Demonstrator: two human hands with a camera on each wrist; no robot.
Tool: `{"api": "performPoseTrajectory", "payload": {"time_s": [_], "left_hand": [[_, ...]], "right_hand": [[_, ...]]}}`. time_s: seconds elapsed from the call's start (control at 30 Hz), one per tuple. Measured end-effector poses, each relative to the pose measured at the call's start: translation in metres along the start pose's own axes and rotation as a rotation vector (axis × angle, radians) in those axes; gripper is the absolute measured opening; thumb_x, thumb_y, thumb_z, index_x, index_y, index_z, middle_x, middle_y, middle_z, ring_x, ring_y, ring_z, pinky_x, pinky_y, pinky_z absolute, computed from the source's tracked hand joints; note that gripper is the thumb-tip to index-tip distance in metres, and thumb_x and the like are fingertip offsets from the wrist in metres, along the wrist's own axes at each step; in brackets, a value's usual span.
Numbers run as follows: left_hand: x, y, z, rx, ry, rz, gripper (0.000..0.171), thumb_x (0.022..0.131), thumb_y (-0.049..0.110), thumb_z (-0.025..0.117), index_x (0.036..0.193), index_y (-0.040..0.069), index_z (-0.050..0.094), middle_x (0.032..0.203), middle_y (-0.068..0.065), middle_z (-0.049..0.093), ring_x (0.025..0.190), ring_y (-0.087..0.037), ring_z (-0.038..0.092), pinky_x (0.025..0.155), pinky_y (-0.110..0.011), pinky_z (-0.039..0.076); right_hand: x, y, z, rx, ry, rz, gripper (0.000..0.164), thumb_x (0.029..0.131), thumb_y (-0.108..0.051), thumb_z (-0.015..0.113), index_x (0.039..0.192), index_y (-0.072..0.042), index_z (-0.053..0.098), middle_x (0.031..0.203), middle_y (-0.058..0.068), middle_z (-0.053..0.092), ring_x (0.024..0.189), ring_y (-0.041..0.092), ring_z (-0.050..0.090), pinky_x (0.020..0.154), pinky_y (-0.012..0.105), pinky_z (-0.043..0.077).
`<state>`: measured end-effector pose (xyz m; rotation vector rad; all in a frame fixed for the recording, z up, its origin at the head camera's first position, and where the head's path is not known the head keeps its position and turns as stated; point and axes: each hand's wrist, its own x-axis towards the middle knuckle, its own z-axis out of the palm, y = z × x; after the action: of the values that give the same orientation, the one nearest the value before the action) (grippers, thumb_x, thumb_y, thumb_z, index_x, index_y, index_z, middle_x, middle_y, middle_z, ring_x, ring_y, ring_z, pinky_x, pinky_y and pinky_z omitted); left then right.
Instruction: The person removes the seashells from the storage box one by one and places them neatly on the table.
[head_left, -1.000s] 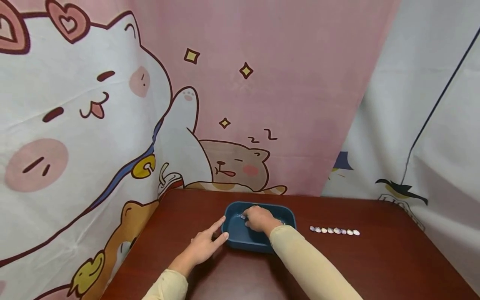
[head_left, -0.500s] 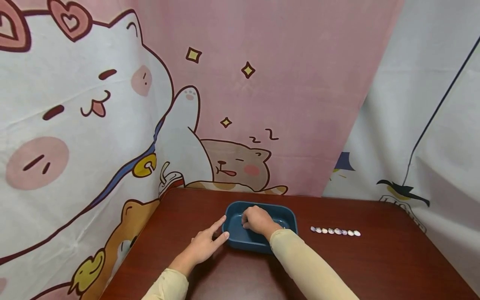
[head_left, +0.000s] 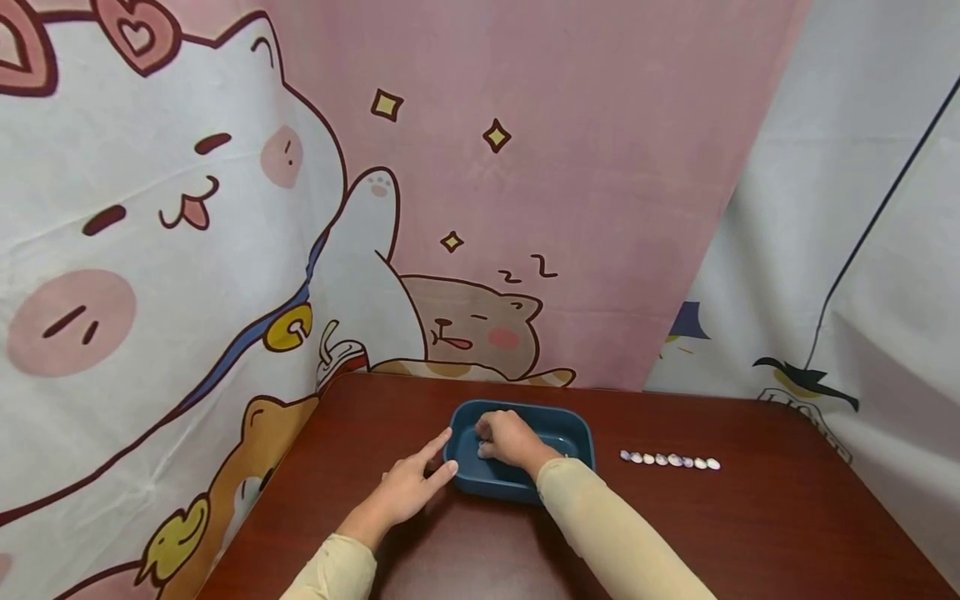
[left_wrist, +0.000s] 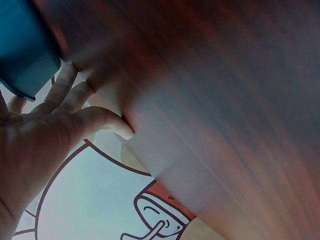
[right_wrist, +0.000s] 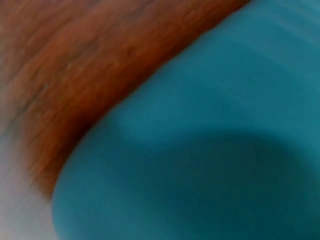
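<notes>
A dark blue plastic basin [head_left: 517, 495] stands on the table. My right hand [head_left: 510, 437] reaches down into its left half, with fingers curled and thumb close to the fingertips near the bottom. I cannot tell whether anything is between them. Outside the basin's left end, my left hand [head_left: 408, 487] has its fingers extended, with forefinger and thumb at the wall. In the left wrist view, the spread fingers of the left hand [left_wrist: 55, 117] lie beside the basin [left_wrist: 27, 55]. Only the blurred blue basin [right_wrist: 200, 100] and wood show in the right wrist view.
To the right of the basin, several small white and purple shells [head_left: 675, 460] lie in a straight row on the reddish-brown table [head_left: 750, 517]. A cartoon-printed cloth [head_left: 600, 208] hangs behind and along the left side of the table.
My right hand has shifted slightly left inside the basin and its fingers have curled in. A small pale thing at its fingertips earlier no longer shows. The left hand stays put.
</notes>
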<state>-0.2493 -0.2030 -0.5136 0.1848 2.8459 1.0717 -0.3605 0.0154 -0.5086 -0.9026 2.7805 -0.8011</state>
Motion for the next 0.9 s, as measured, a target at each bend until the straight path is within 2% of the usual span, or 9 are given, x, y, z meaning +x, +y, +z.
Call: {"api": "performPoseTrajectory", "payload": {"time_s": [0.17,0.37,0.67,0.9], "left_hand": [[0.0002,0.0003,0.0004,-0.003,-0.003,-0.001,0.066,0.108,0.058,0.053,0.168,0.037,0.035,0.145,-0.014,0.068,0.139,-0.044,0.060,0.104,-0.095,0.023],[0.0004,0.0010,-0.0006,-0.005,0.002,-0.013,0.067,0.107,0.062,0.053,0.168,0.040,0.034,0.148,-0.014,0.066,0.141,-0.045,0.058,0.105,-0.094,0.022],[0.0000,0.0018,-0.0005,-0.001,0.002,-0.015,0.066,0.107,0.060,0.054,0.167,0.040,0.035,0.146,-0.014,0.067,0.141,-0.045,0.058,0.106,-0.094,0.021],[-0.0013,0.0018,-0.0009,-0.009,-0.003,-0.021,0.067,0.107,0.062,0.052,0.168,0.040,0.034,0.146,-0.013,0.068,0.142,-0.045,0.058,0.106,-0.094,0.020]], "right_hand": [[0.0012,-0.0002,0.0046,-0.015,0.002,0.006,0.031,0.093,-0.008,0.083,0.123,-0.001,0.075,0.113,0.013,0.080,0.106,0.026,0.076,0.097,0.047,0.062],[0.0008,0.0002,0.0049,-0.037,0.043,0.013,0.026,0.094,-0.007,0.081,0.119,-0.002,0.076,0.108,0.012,0.079,0.099,0.025,0.075,0.094,0.047,0.062],[-0.0009,-0.0003,0.0054,-0.056,0.061,-0.005,0.023,0.095,-0.008,0.081,0.117,-0.004,0.078,0.108,0.011,0.080,0.101,0.024,0.077,0.094,0.046,0.062],[-0.0001,-0.0037,0.0081,-0.160,0.050,-0.024,0.022,0.097,-0.013,0.079,0.119,-0.009,0.079,0.111,0.007,0.081,0.102,0.021,0.077,0.095,0.044,0.063]]}}
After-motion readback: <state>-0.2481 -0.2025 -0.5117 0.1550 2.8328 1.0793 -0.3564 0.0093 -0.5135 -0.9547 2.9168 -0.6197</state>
